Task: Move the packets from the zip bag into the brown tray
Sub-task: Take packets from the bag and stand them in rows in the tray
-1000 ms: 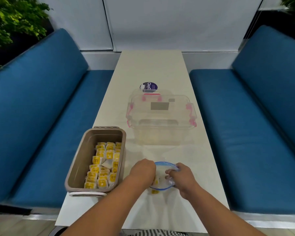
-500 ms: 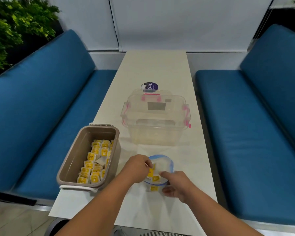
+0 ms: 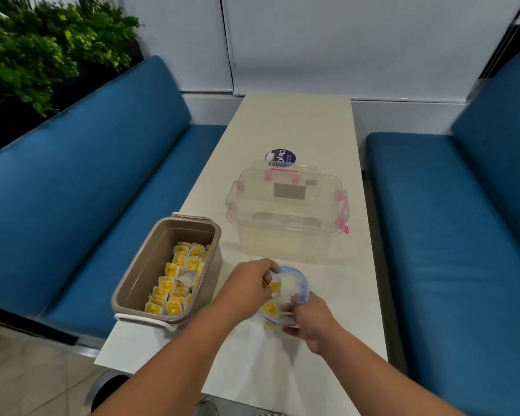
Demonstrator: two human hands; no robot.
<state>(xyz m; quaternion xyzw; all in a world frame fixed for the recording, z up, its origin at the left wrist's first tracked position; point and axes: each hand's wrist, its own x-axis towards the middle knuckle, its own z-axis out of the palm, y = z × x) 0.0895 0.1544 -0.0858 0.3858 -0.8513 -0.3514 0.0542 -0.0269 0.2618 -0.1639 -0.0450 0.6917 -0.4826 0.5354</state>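
Observation:
A clear zip bag point(image 3: 293, 285) with a blue rim lies open on the white table near its front. My right hand point(image 3: 312, 321) grips the bag's near edge and holds its mouth open. At the mouth, my left hand point(image 3: 248, 285) pinches a yellow-and-white packet point(image 3: 274, 288). More yellow packets point(image 3: 269, 309) show through the bag. The brown tray point(image 3: 138, 271) stands to the left at the table's edge, holding several yellow packets point(image 3: 174, 283) in rows along its right side.
A clear lidded box with pink clips point(image 3: 287, 211) stands just behind the bag, with a round purple-labelled item point(image 3: 280, 157) behind it. Blue sofas point(image 3: 87, 190) flank the white table point(image 3: 297, 124). Green plants fill the far left corner.
My left hand has drawn a packet up to the bag's mouth. My right hand has shifted along the bag's near edge. The camera has turned left.

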